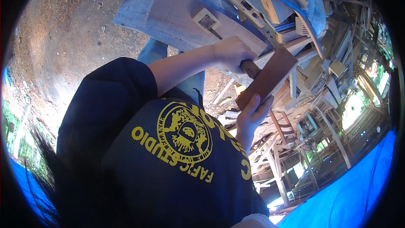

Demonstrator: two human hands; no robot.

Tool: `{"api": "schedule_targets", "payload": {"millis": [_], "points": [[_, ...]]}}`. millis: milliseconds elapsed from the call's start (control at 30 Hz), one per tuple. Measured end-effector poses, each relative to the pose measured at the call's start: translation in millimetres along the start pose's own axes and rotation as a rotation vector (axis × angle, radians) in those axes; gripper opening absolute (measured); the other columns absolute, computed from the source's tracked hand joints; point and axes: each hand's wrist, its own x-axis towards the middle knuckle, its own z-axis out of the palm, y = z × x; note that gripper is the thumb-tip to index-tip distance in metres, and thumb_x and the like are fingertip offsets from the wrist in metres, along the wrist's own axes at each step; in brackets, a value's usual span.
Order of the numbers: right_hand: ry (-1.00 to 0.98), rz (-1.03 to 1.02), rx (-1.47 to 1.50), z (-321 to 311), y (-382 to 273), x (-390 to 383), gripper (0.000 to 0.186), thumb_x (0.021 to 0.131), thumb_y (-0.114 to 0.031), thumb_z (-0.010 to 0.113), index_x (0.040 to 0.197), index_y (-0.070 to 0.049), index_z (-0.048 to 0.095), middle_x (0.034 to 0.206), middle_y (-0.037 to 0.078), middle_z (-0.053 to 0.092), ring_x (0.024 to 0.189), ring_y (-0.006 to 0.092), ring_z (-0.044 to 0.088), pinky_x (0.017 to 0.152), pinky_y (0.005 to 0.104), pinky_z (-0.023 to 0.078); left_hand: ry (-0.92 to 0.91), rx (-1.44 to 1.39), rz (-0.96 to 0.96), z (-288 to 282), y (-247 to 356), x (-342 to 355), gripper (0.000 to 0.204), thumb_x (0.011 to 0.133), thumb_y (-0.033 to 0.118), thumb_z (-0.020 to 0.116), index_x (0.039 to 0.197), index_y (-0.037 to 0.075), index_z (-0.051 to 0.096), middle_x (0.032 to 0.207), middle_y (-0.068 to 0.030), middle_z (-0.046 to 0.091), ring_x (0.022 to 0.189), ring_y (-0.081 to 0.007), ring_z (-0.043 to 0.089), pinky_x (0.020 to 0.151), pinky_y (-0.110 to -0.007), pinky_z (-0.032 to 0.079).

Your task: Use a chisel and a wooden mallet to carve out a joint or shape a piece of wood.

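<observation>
My left hand (234, 54) is closed round a dark brown stub (250, 68) that meets the long side of a flat, reddish-brown wooden block (270, 78). Whether stub and block are one piece, I cannot tell. From below, my right hand (254, 117) grips the block's near end, thumb along its edge. The block is held tilted in the air. Beyond my left hand, a wide plank (173, 14) lies on a bluish worktop (139, 6). On that plank rests a pale square wooden frame (206, 20) with a dark centre, and a thin dark bar runs from it toward my left hand.
Wood offcuts (276, 10), a clear plastic bag (314, 10) and a long curved strip (310, 31) crowd the worktop's right side. A wooden chair (283, 127) and stacked timber stand farther right. Dirt floor (84, 29) lies left; blue sheeting (341, 190) hangs lower right.
</observation>
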Motion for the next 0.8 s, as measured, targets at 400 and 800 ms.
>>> {"api": "schedule_targets", "payload": {"millis": [400,800], "points": [[-0.062,0.012,0.038,10,29,-14,0.057,0.097,-0.040,0.047,0.127,0.007,0.040,0.095,0.015,0.059,0.098,0.0263,0.057,0.088,0.0365,0.046,0.051,0.022,-0.019,2,-8,6,0.020,0.066,0.030,0.072,0.071,0.016,0.059,0.062,-0.0055,0.059,0.061,-0.0288,0.062,0.054,-0.040,0.046],[0.025,0.293,1.064,-39,63,-26,0.063,0.093,-0.052,0.045,0.138,-0.009,0.032,0.101,0.022,0.063,0.085,0.0325,0.064,0.065,0.0339,0.050,-0.391,0.102,0.320,34,43,-22,0.027,0.062,0.024,0.073,0.087,0.019,0.063,0.074,-0.0030,0.064,0.070,-0.0299,0.065,0.062,-0.042,0.050]]}}
